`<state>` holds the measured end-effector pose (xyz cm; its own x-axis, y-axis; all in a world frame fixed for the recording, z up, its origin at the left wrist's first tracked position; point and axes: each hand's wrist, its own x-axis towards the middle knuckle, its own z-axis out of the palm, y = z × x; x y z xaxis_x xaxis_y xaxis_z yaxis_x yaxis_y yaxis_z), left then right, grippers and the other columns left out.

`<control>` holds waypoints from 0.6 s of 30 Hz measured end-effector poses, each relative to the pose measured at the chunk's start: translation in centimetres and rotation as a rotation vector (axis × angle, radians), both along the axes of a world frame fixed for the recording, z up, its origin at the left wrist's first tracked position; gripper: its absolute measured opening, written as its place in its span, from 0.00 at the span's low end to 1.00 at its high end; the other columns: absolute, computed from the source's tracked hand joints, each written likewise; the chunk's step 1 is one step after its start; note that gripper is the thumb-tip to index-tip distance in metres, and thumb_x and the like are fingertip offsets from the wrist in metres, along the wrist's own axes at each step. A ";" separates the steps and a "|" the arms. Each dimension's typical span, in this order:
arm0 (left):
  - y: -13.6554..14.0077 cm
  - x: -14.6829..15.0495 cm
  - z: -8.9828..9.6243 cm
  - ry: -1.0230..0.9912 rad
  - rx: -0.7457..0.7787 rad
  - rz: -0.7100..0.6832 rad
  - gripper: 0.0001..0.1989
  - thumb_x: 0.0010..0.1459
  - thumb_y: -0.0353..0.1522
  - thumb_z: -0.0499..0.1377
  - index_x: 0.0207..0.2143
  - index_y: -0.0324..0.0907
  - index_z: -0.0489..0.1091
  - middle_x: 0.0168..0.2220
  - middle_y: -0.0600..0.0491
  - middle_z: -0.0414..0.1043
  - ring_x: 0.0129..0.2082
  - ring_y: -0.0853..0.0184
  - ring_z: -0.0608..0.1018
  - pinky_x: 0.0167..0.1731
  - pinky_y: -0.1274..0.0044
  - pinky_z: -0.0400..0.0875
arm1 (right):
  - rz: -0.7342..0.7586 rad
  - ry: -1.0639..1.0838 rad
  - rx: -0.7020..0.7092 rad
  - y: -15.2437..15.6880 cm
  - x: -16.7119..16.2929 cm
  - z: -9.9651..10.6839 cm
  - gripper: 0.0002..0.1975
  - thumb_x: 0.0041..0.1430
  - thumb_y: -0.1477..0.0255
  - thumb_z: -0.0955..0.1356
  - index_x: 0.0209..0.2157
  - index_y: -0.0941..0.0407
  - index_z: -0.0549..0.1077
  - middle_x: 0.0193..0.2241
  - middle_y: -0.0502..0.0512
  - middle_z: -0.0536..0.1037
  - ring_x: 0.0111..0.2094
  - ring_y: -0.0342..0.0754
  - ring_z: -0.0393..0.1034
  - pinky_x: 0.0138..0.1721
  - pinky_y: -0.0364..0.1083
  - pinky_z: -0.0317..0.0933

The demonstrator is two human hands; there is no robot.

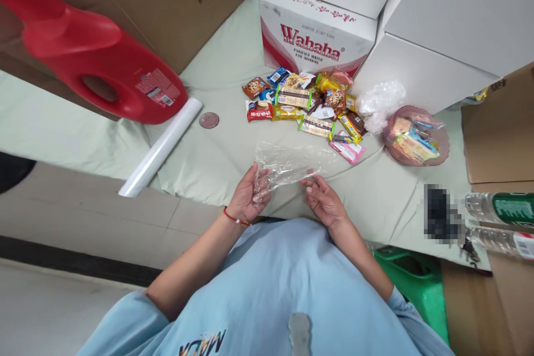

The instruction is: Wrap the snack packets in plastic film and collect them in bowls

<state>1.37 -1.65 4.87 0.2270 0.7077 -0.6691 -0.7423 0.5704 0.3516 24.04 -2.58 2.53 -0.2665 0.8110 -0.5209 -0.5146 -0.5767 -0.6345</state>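
A crinkled clear plastic bag (287,164) is spread between my two hands, just above the cloth-covered table (225,164). My left hand (248,194), with a red bracelet at the wrist, is closed on the bag's left end. At the bag's right edge, my right hand (325,203) pinches the film with curled fingers. Beyond the bag lies a heap of wrapped snacks (292,97) in several colours. Nearest to my right hand is a pink-and-white packet (347,150). To the right, a pinkish transparent bowl (444,142) holds more wrapped snacks.
A Wahaha water carton (317,33) stands behind the snacks, with crumpled clear plastic (381,100) at its right. On the left are a large red bottle (104,61), a white roll (161,147) and a round brownish disc (209,120). Water bottles (500,208) lie far right.
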 end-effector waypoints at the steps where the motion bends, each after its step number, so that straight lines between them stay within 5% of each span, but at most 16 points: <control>1: -0.2 -0.1 0.0 -0.014 0.011 -0.013 0.16 0.67 0.43 0.60 0.36 0.38 0.71 0.13 0.66 0.51 0.07 0.79 0.54 0.07 0.84 0.51 | -0.005 0.015 -0.005 0.3 -0.2 0.2 0.26 0.43 0.73 0.82 0.45 0.50 0.76 0.33 0.44 0.77 0.21 0.35 0.58 0.21 0.37 0.54; 6: -0.6 -0.1 -0.1 -0.015 -0.016 -0.075 0.11 0.66 0.37 0.62 0.37 0.35 0.74 0.12 0.66 0.50 0.07 0.78 0.54 0.07 0.84 0.52 | 0.000 -0.040 0.009 1.1 -0.1 0.6 0.16 0.44 0.69 0.81 0.33 0.54 0.76 0.20 0.40 0.60 0.20 0.36 0.47 0.19 0.38 0.46; 13: 0.0 -0.9 -0.1 -0.070 0.044 -0.088 0.21 0.68 0.44 0.57 0.49 0.35 0.75 0.13 0.65 0.52 0.08 0.77 0.54 0.08 0.84 0.53 | -0.034 -0.072 -0.018 0.6 1.1 0.4 0.16 0.45 0.67 0.81 0.31 0.54 0.74 0.23 0.43 0.65 0.21 0.36 0.50 0.20 0.39 0.48; 18: -0.1 -0.4 -0.4 0.013 0.066 -0.175 0.24 0.66 0.46 0.58 0.53 0.38 0.75 0.14 0.66 0.50 0.09 0.78 0.50 0.09 0.83 0.48 | 0.042 -0.110 -0.034 0.4 0.2 1.1 0.19 0.48 0.61 0.80 0.38 0.54 0.78 0.39 0.51 0.79 0.21 0.36 0.56 0.17 0.38 0.46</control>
